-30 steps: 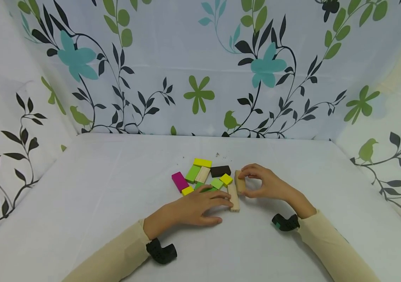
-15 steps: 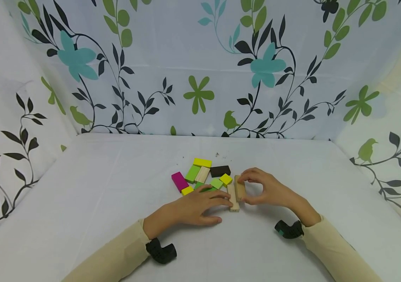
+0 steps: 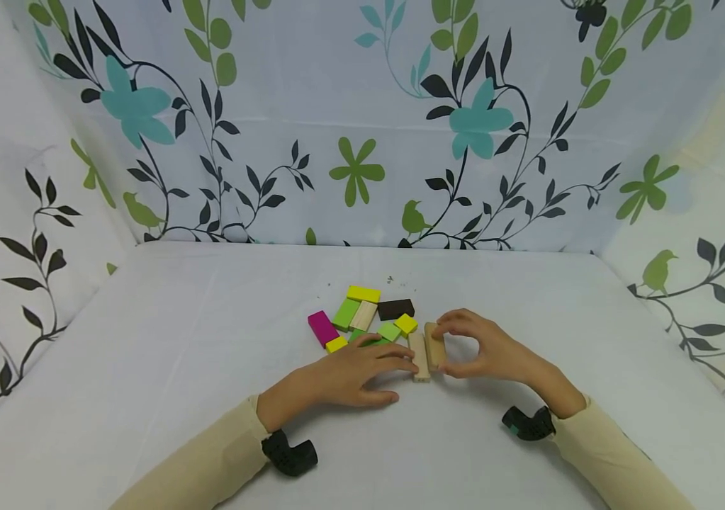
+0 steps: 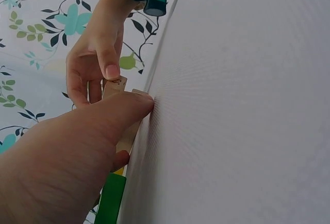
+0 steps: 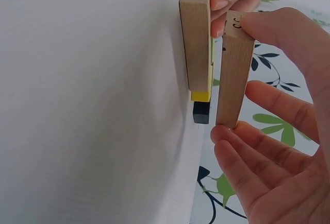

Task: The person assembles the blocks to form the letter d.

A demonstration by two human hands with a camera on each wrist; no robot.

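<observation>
1. L wrist cam [image 3: 288, 453]: black, on your L sleeve's cuff, nearer you than the hand.
2. Pink block [image 3: 322, 329]: fwd-left of your L hand's knuckles, w/ short yellow block [image 3: 336, 345] at its near end, just beyond the back of that hand.
3. Green block [image 3: 346, 314]: ahead of your L hand, side by side w/ pale block [image 3: 363, 316]; long yellow block [image 3: 363, 294] lies beyond both.
4. L hand [image 3: 348, 372]: palm down, fingers apart, nothing gripped; fingertips rest on lying wood block [image 3: 420, 360], thumb well off it.
5. Lime block [image 3: 390, 332]: just past L fingers, partly hidden; small yellow block [image 3: 406, 324] to its R, dark block [image 3: 396, 309] farther out.
6. Held wood block [image 3: 435, 347]: in your R hand, lifted off the cloth, w/ a gap btwn it & the lying one.
7. R hand [image 3: 492, 348]: clamped on that block, thumb at near end, fingertips at far end. R wrist cam [image 3: 529, 423] at cuff, nearer you.
</observation>
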